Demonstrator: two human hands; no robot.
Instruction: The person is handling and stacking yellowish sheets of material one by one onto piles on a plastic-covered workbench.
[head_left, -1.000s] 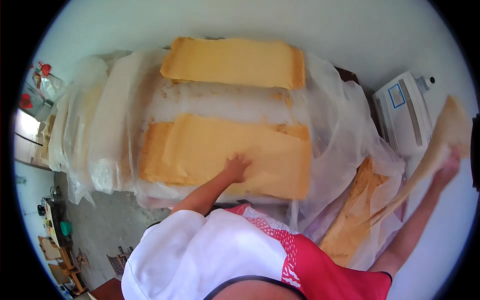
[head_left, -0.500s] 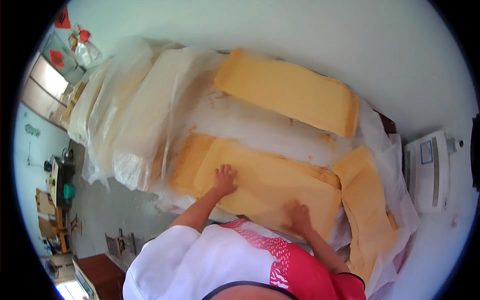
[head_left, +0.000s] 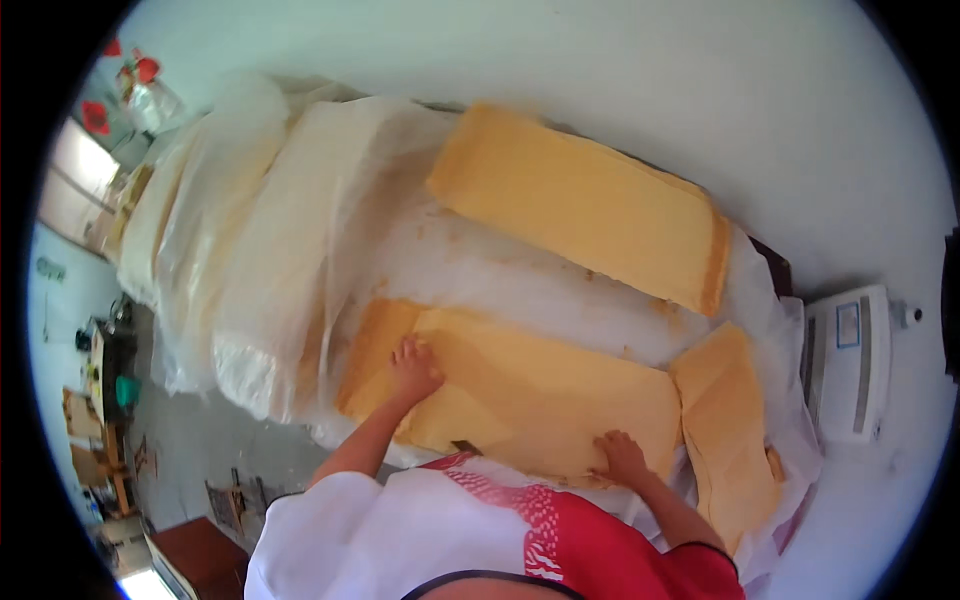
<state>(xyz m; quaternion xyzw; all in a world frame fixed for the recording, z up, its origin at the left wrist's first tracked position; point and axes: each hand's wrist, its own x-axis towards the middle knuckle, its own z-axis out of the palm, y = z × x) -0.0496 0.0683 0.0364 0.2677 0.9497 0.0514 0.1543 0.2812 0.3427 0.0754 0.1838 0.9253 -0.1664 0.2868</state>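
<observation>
On the plastic-covered counter (head_left: 300, 260), one yellow slab (head_left: 585, 205) lay at 12 o'clock; a second slab (head_left: 530, 390) lay nearest the person, a smaller piece (head_left: 728, 425) touching it at 3 o'clock. Smoothing seemed underway. The left hand (head_left: 412, 368) and right hand (head_left: 622, 458) pressed flat, fingers spread, gripping nothing.

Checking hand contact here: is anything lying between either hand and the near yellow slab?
Nothing visible. The left hand and right hand both rest flat and bare on the near yellow slab; the clear plastic sheet lies under and around it, not over it.
</observation>
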